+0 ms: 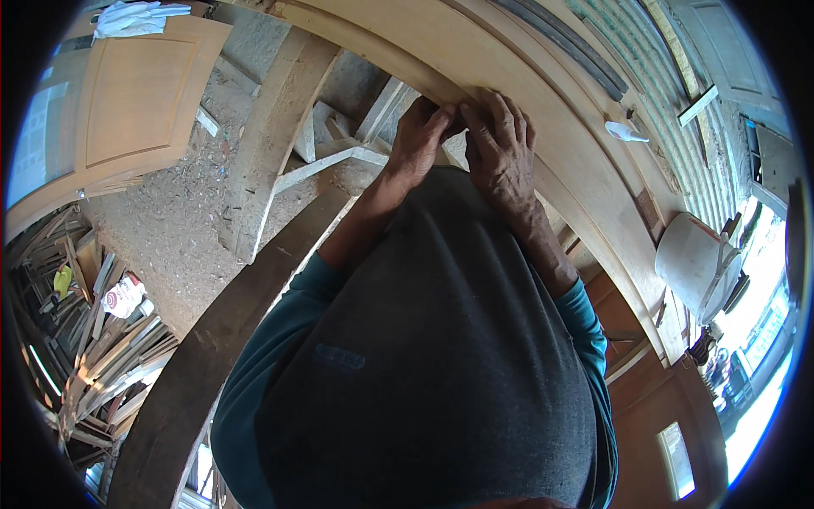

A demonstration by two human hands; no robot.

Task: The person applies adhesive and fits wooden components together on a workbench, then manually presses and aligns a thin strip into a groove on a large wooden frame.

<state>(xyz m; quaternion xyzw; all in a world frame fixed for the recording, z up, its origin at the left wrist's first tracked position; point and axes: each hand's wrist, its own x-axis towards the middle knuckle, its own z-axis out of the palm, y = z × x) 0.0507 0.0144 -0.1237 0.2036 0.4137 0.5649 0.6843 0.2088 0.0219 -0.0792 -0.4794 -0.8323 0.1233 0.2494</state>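
Observation:
Both hands are close together at the near edge of a long, pale wooden piece [585,140] that curves across the upper middle. My left hand [418,142] is closed, its fingers curled in toward the wood's edge and mostly hidden. Beside it, my right hand [504,144] has its fingers bent and pressed together, knuckles up, against the same edge. A small dark area shows between the two hands; whether it is an object or shadow I cannot tell. Whatever the fingertips pinch is out of sight.
A white bucket [691,259] stands at the right end of the wood, and a small white bottle with a pointed tip [626,131] lies farther up. Left are a dusty beam [275,144], a panelled door [136,97] and scrap-wood piles [110,373]. A dark curved plank [212,339] runs beside me.

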